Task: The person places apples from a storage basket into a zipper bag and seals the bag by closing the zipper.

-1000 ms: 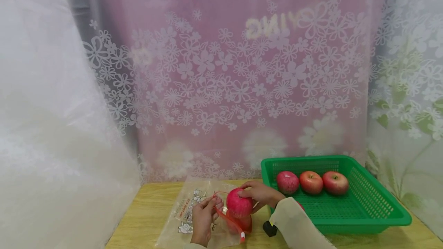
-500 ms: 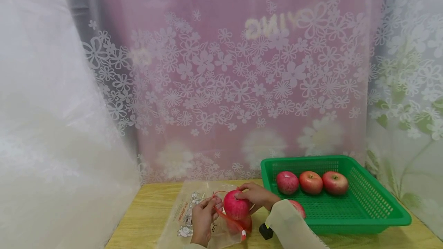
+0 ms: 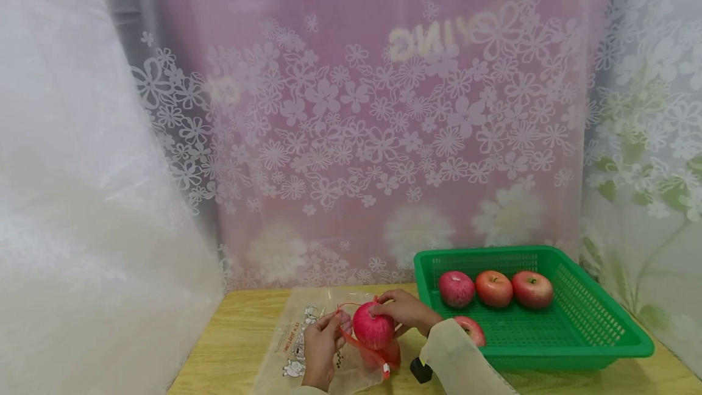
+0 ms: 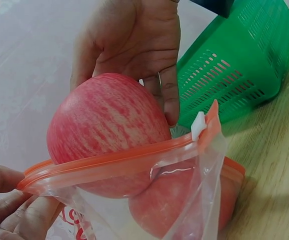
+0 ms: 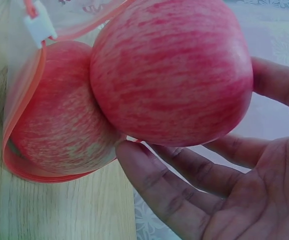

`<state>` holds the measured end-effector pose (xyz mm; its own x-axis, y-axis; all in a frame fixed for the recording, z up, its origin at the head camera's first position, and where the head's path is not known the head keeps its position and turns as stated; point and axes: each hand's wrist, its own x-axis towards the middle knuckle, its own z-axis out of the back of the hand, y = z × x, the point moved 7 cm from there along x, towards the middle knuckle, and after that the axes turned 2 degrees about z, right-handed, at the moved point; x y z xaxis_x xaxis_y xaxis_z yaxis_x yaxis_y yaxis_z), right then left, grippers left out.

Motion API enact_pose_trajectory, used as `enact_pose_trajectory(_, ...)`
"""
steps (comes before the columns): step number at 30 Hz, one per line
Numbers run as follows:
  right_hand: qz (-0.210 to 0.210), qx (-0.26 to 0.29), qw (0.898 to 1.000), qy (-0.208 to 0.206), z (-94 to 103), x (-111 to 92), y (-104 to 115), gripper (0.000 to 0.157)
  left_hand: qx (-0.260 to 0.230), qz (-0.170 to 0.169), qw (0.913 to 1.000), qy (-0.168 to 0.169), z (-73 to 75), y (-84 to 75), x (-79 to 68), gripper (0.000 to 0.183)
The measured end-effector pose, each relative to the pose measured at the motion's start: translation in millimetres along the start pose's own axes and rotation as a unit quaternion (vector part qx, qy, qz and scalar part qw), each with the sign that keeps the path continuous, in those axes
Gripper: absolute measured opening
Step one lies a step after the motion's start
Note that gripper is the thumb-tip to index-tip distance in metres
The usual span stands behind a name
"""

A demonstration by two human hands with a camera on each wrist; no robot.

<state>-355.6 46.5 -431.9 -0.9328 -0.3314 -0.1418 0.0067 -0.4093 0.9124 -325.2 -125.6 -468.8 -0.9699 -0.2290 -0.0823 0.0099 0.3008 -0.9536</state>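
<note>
My right hand (image 3: pixel 408 311) grips a red apple (image 3: pixel 374 327) at the mouth of a clear zip bag (image 3: pixel 293 337). In the left wrist view, this apple's lower part lies behind the bag's orange zip edge (image 4: pixel 109 161), its upper part above it. Inside the bag, a second apple (image 5: pixel 59 112) sits against the first. My left hand (image 3: pixel 320 346) pinches the bag's edge at the opposite corner from the white slider (image 4: pixel 198 126). Cartoon animals and red lettering are printed on the bag, which lies partly flat on the wooden table (image 3: pixel 219 337).
To the right, a green plastic basket (image 3: pixel 576 351) holds several apples, three of them in a row (image 3: pixel 494 289) at its back. Another apple (image 3: pixel 470 329) is partly covered by my right sleeve (image 3: pixel 460 352). Floral-patterned curtains (image 3: pixel 384 139) enclose the table's back and sides.
My right hand has brought the apple slightly left and down into the bag's mouth. The right sleeve shifted left, uncovering more of the basket's front apple. My left hand stays in place.
</note>
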Motion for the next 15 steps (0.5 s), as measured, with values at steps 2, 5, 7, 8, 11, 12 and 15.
enact_pose_trajectory(2, 0.001, 0.002, 1.0, -0.003, 0.5, -0.8, -0.7, 0.047, 0.0, 0.002, 1.0, 0.001, 0.2, 0.6, -0.4, 0.032)
enact_pose_trajectory(5, 0.005, -0.002, 1.0, -0.01, 1.6, -1.4, -1.0, 0.047, -0.001, 0.006, 1.0, 0.002, 0.5, 1.7, 0.2, 0.031)
enact_pose_trajectory(7, 0.009, -0.001, 1.0, -0.012, 2.0, -1.2, -1.2, 0.047, -0.001, 0.007, 1.0, 0.002, 0.9, 2.5, 1.2, 0.031)
enact_pose_trajectory(8, 0.01, -0.001, 1.0, -0.013, 2.3, -1.0, -1.1, 0.047, -0.001, 0.009, 1.0, 0.002, 1.2, 3.1, 1.9, 0.031)
enact_pose_trajectory(11, 0.009, 0.008, 1.0, -0.015, 3.3, -1.1, -1.8, 0.047, -0.003, 0.01, 0.9999, 0.001, 1.6, 3.6, 3.0, 0.031)
enact_pose_trajectory(12, 0.008, 0.011, 1.0, -0.015, 3.8, -1.5, -2.1, 0.048, -0.003, 0.009, 1.0, 0.001, 1.6, 3.3, 3.0, 0.031)
enact_pose_trajectory(15, 0.004, 0.022, 1.0, -0.02, 5.1, -3.0, -4.0, 0.054, -0.004, 0.005, 1.0, -0.002, 0.9, 2.0, 2.0, 0.031)
